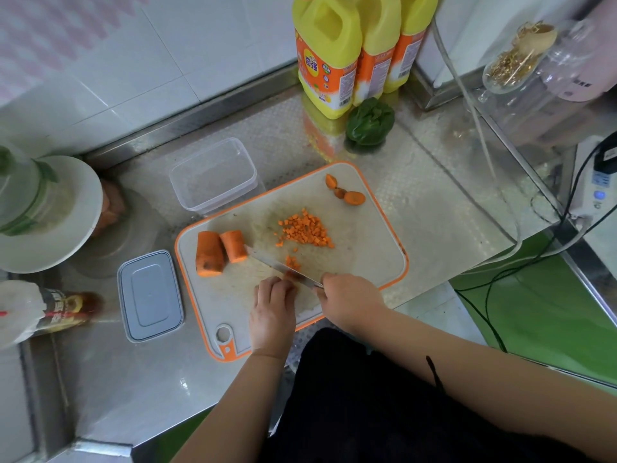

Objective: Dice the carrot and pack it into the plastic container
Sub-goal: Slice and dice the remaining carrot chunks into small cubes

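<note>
Orange carrot strips [289, 275] under left fingertips [278, 285]

I have one view only: head-worn, wide-angle, looking steeply down at close range onto the tabletop [417, 195], its back edge uppermost.

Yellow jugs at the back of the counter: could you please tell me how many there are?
3, side by side against the back wall: front jug, middle jug, rear jug. More could hide behind them.

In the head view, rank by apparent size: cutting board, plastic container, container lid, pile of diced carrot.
1. cutting board
2. plastic container and container lid: look alike, not ranked
3. pile of diced carrot
</note>
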Demonstrator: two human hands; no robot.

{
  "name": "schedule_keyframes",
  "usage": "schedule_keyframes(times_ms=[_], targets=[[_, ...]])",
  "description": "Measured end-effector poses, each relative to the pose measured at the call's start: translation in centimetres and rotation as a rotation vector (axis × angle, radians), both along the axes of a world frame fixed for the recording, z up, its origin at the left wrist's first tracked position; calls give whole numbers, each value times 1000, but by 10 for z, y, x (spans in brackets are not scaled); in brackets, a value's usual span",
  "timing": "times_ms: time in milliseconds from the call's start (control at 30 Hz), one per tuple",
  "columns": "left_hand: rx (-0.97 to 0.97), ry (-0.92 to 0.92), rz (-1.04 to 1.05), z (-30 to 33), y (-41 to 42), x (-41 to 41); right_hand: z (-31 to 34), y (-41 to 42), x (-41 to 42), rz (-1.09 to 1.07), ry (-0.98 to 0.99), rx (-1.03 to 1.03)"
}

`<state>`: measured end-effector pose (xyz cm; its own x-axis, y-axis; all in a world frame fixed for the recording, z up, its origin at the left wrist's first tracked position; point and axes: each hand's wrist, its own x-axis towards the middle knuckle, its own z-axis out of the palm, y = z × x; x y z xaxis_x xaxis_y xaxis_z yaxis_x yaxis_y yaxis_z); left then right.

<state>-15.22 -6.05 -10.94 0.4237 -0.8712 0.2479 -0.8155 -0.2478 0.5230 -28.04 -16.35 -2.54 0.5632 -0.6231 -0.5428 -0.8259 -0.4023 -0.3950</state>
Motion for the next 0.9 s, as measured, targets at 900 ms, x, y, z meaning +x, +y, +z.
schedule_keyframes(times_ms=[900], targets=[[-24,-35,-55,-3,4,3,-2,-4,0,-62,-13,98]])
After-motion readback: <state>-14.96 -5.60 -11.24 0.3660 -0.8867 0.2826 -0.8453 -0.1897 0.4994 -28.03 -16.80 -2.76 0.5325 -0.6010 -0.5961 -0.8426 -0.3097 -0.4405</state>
